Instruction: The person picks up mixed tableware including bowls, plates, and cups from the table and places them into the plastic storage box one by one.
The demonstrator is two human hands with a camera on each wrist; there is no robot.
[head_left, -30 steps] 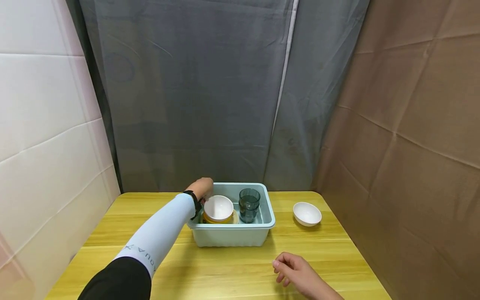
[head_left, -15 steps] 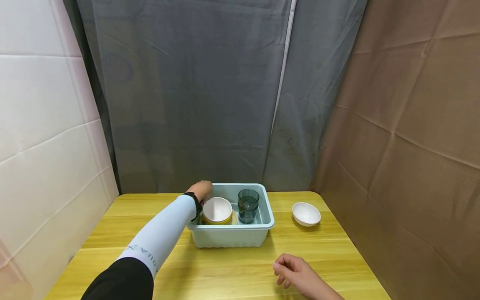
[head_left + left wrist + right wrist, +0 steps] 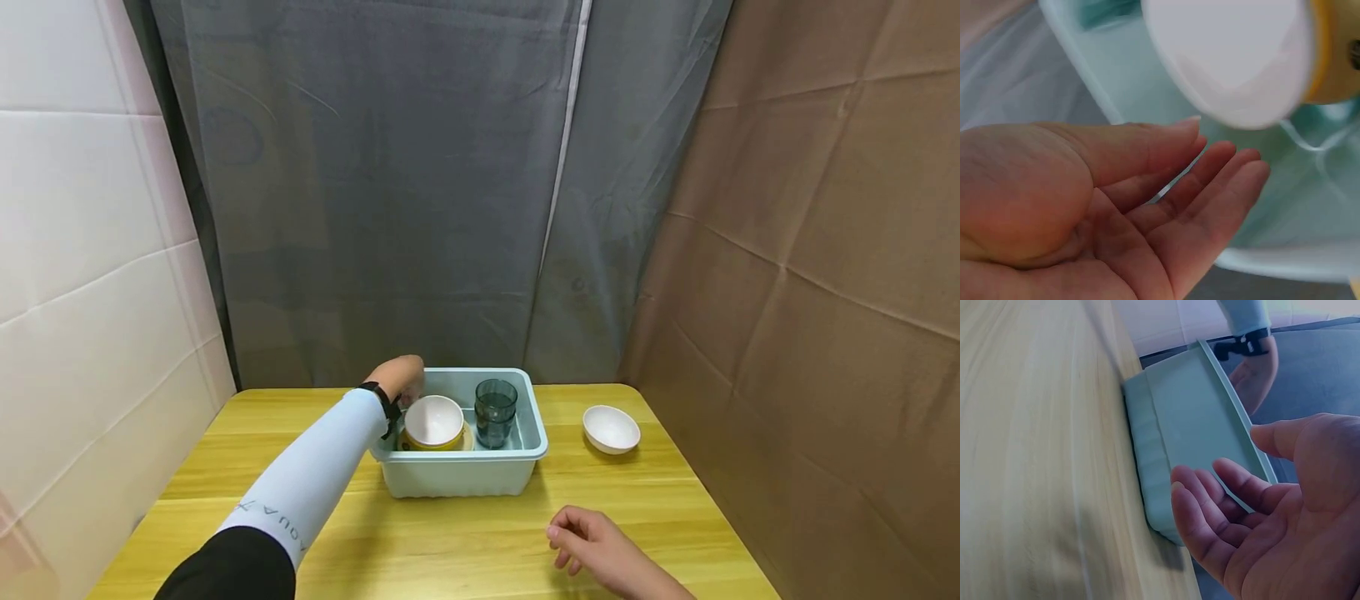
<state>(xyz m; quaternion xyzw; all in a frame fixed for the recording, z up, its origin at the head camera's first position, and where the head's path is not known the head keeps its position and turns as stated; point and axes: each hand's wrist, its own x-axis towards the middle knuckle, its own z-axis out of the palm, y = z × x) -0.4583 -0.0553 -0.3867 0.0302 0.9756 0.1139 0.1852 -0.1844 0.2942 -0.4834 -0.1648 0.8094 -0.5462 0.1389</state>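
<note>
My left hand (image 3: 400,377) reaches over the left back corner of a pale blue-green plastic bin (image 3: 453,479). In the left wrist view its fingers are loosely bent with nothing between them. Close by the fingertips is a white bowl (image 3: 1229,50), tilted in that view, with a yellow bowl (image 3: 1338,44) behind it. Seen from the head, the white bowl sits on top of the yellow one in the bin's left half. My right hand (image 3: 588,546) hovers over the table in front of the bin, fingers relaxed and holding nothing.
Dark translucent glasses (image 3: 495,412) stand stacked in the bin's right half. A cream round rim (image 3: 468,437) shows beside the bowls. Another white bowl (image 3: 611,429) sits on the wooden table (image 3: 450,542) to the right. Grey cloth (image 3: 390,208) hangs behind the table.
My left hand has lifted slightly and shifted a little left at the bin's corner. The right hand, bowls and glasses stay in place.
</note>
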